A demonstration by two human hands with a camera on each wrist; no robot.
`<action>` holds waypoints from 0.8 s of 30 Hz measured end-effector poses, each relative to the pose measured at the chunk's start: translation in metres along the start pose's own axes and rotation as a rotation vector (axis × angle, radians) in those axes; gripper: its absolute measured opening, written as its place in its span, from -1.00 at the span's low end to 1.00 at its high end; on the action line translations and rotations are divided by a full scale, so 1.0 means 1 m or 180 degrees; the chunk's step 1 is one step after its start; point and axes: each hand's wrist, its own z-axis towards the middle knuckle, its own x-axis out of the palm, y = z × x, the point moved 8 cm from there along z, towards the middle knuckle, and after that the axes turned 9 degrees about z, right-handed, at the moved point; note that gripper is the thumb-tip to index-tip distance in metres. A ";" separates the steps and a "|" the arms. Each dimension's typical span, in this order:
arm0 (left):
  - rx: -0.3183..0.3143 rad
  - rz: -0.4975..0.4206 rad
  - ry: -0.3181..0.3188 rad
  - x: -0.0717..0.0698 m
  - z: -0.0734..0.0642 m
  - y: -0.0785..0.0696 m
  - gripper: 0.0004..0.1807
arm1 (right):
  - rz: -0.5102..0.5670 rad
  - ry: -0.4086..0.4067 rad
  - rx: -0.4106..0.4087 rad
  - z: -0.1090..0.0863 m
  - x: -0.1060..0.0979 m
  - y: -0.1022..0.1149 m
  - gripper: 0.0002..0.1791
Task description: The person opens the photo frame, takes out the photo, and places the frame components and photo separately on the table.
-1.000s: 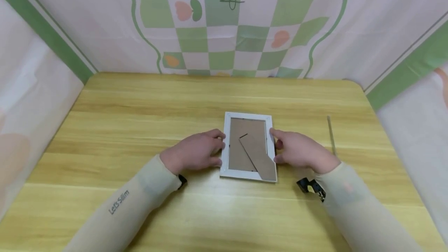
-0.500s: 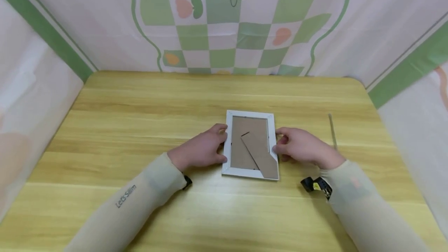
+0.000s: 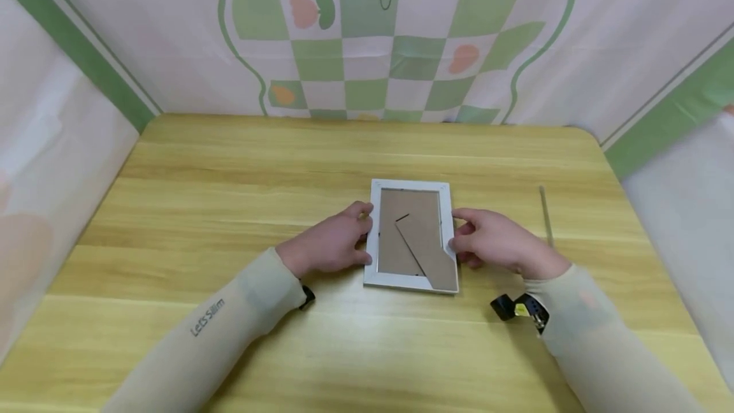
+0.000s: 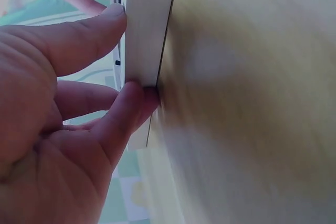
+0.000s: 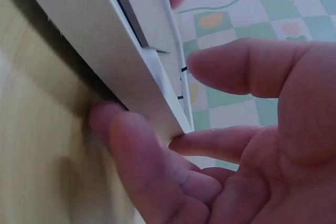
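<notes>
A white picture frame (image 3: 408,184) lies back side up on the table, its brown backing board (image 3: 410,247) and slanted stand flap showing. My left hand (image 3: 329,241) grips the frame's left edge. In the left wrist view its thumb (image 4: 89,40) is at the back rim, and fingers (image 4: 126,114) press the side. At the right edge is my right hand (image 3: 496,241), holding with bent fingers along the side. The right wrist view has the thumb (image 5: 236,72) by the back rim and fingertips reaching toward the underside.
A thin grey strip (image 3: 546,215) lies on the wooden table (image 3: 229,171) right of the frame, partly hidden by the right forearm. A patterned curtain (image 3: 367,62) closes off the back and sides. A black wrist device (image 3: 518,308) shows under the right sleeve.
The left thumb has come onto the frame's edge. My right fingers have shifted along the right edge and bent more at its side. The frame stays nearly in place.
</notes>
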 end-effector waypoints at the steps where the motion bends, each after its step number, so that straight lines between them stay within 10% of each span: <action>1: 0.0001 0.0026 0.0014 0.000 0.001 0.000 -0.71 | -0.0005 -0.0007 -0.0007 -0.001 0.000 0.001 -0.14; 19: -0.0117 0.0325 0.0095 -0.003 -0.001 -0.002 -0.34 | 0.0037 -0.0237 -0.0302 -0.013 -0.003 0.022 -0.18; 24: -0.0202 -0.0017 -0.0024 -0.002 -0.001 0.000 -0.05 | -0.0016 -0.0324 -0.0324 -0.013 -0.004 0.024 -0.19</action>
